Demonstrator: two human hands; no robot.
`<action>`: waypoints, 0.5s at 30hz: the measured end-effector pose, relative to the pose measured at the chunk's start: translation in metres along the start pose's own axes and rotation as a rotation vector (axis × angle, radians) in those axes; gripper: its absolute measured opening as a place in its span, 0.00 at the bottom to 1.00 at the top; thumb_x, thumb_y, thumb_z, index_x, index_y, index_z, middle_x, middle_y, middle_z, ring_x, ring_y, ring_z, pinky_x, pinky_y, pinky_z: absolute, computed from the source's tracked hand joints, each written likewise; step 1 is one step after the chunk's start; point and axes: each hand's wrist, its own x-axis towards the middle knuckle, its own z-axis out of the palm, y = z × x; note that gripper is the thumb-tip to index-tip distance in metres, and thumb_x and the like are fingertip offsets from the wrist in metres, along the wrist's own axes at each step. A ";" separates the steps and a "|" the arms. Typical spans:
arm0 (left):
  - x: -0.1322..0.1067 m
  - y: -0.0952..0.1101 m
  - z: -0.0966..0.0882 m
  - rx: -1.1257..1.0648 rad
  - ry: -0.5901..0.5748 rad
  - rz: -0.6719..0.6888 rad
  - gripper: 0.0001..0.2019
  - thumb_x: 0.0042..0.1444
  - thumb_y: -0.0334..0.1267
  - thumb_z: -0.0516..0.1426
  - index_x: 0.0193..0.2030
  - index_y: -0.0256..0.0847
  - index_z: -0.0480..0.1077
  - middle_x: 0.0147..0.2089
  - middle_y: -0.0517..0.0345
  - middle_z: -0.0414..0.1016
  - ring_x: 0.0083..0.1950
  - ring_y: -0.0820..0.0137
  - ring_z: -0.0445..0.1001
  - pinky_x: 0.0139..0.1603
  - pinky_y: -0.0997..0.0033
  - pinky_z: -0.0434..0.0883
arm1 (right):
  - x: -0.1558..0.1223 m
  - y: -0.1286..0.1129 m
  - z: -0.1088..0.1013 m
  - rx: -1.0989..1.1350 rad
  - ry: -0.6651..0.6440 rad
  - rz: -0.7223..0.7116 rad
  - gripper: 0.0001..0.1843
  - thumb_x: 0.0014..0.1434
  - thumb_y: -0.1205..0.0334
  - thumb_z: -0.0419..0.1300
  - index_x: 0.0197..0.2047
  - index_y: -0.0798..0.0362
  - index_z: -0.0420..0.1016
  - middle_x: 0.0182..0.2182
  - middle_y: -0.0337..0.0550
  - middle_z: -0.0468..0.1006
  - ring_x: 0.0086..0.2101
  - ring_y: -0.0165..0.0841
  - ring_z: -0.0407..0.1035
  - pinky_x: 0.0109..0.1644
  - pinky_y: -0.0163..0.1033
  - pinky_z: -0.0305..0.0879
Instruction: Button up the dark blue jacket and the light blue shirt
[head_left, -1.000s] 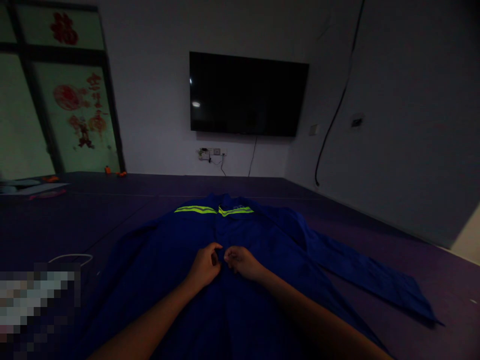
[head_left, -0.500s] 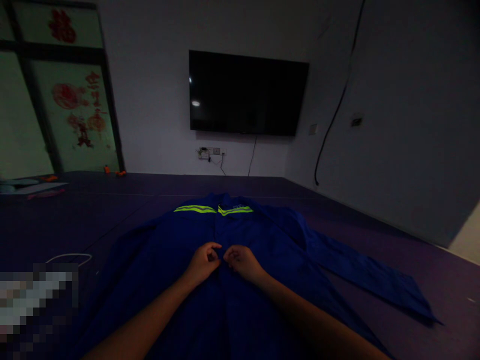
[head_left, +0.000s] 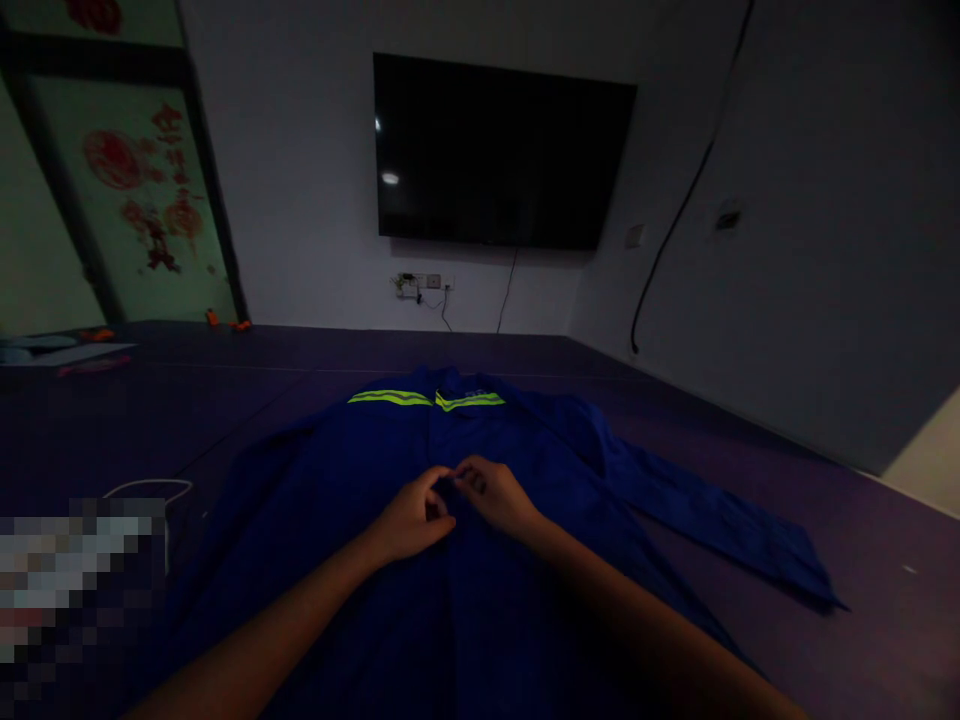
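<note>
Head view: at near left, a white cord (head_left: 154, 481) is seen on the floor (head_left: 885, 640). To its right, a blue garment (head_left: 352, 460) is spread out, its yellow bands (head_left: 390, 398) at the far end. The left hand (head_left: 412, 515) is curled over the front seam (head_left: 453, 600); opposite, the right hand (head_left: 495, 495) is bent inward, fingertips meeting or nearly so. Whether cloth is pinched by either cannot be told. Fine fingertip work at the seam is judged to be in hand; next, a sure hold on both front edges seems called for. Farther right, a sleeve (head_left: 720, 515) is laid outstretched.
</note>
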 end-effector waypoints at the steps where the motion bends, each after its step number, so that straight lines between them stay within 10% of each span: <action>1: -0.011 0.007 0.000 0.051 -0.009 -0.001 0.30 0.44 0.32 0.54 0.57 0.39 0.55 0.27 0.63 0.71 0.27 0.74 0.70 0.28 0.76 0.63 | -0.004 -0.011 -0.009 -0.067 -0.041 -0.020 0.07 0.55 0.61 0.56 0.36 0.54 0.71 0.22 0.36 0.71 0.22 0.25 0.64 0.25 0.29 0.55; 8: -0.118 0.018 -0.004 0.517 -0.029 0.006 0.31 0.35 0.41 0.64 0.51 0.49 0.66 0.52 0.52 0.70 0.52 0.58 0.68 0.51 0.61 0.65 | -0.093 -0.076 -0.038 -0.318 -0.344 0.005 0.21 0.44 0.46 0.65 0.39 0.50 0.74 0.29 0.40 0.77 0.28 0.32 0.70 0.28 0.31 0.59; 15: -0.166 -0.026 -0.005 0.637 -0.031 0.377 0.23 0.49 0.40 0.58 0.54 0.58 0.64 0.56 0.61 0.67 0.54 0.66 0.68 0.49 0.73 0.70 | -0.170 -0.048 -0.004 -0.539 -0.225 -0.500 0.24 0.59 0.57 0.53 0.59 0.40 0.58 0.51 0.43 0.71 0.47 0.36 0.69 0.45 0.37 0.68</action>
